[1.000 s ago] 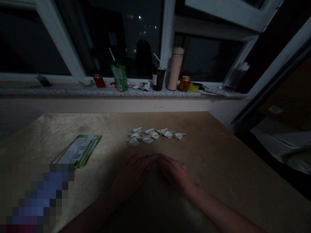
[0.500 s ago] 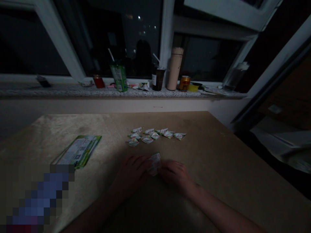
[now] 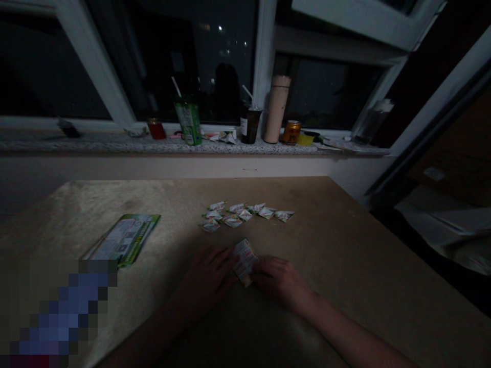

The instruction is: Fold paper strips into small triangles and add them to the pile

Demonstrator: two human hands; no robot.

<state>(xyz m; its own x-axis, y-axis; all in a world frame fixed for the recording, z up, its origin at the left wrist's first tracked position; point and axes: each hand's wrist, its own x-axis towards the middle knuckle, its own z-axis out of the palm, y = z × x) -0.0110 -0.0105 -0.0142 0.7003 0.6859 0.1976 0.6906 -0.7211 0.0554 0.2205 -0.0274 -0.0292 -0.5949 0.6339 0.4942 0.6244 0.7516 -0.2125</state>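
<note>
A small piece of folded printed paper (image 3: pixel 245 259), pale with reddish print, is low over the brown table between my hands. My left hand (image 3: pixel 210 271) holds its left edge with the fingertips, palm down. At the lower right edge, my right hand (image 3: pixel 276 276) pinches the paper, its fingers curled together. Dim light blurs the fingertips and hides the thumbs in part. Just beyond my hands lie several small folded paper pieces (image 3: pixel 232 221), pale with green and red marks, grouped in uneven rows.
A stack of green-and-white printed leaflets (image 3: pixel 132 237) lies on the table's left (image 3: pixel 184 191). The speckled windowsill behind bears a green cup with a straw (image 3: pixel 187 121), a dark drink cup (image 3: pixel 249 125), a beige flask (image 3: pixel 276 110) and an orange can (image 3: pixel 291 133). A pixelated patch covers the lower left.
The paper between my hands has turned and shows a wider printed face, tilted the other way. Both hands have shifted only slightly. The folded pieces and the leaflets have stayed put.
</note>
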